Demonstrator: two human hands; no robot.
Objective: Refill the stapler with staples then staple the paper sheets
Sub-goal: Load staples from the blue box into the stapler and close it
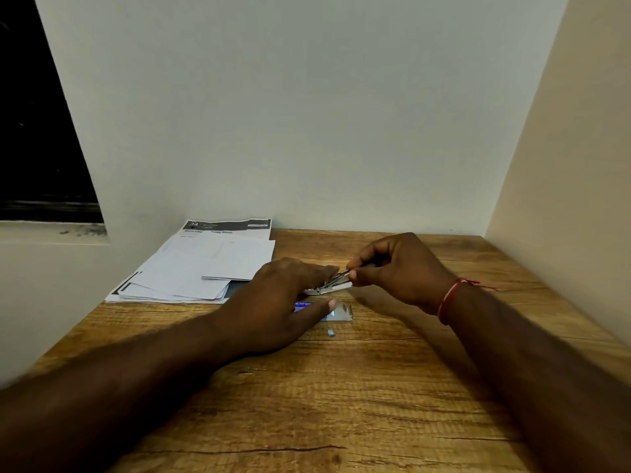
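Observation:
A small metal stapler (333, 285) lies open on the wooden table (341, 387), near its middle. My left hand (283, 302) covers the stapler's left end and holds it down, thumb stretched toward the right. My right hand (399, 268) pinches the raised right end of the stapler between thumb and fingers. Just in front of the stapler lies a blue staple box (304, 305) with its silvery open end (343, 310) showing. A tiny strip of staples (330, 333) lies loose on the wood nearer to me. A stack of white paper sheets (201, 264) rests at the back left.
The table stands in a corner, with a pale wall (307, 114) behind and a beige wall (563, 165) on the right. A dark window (37, 131) with a sill is at the far left. A red thread is tied round my right wrist.

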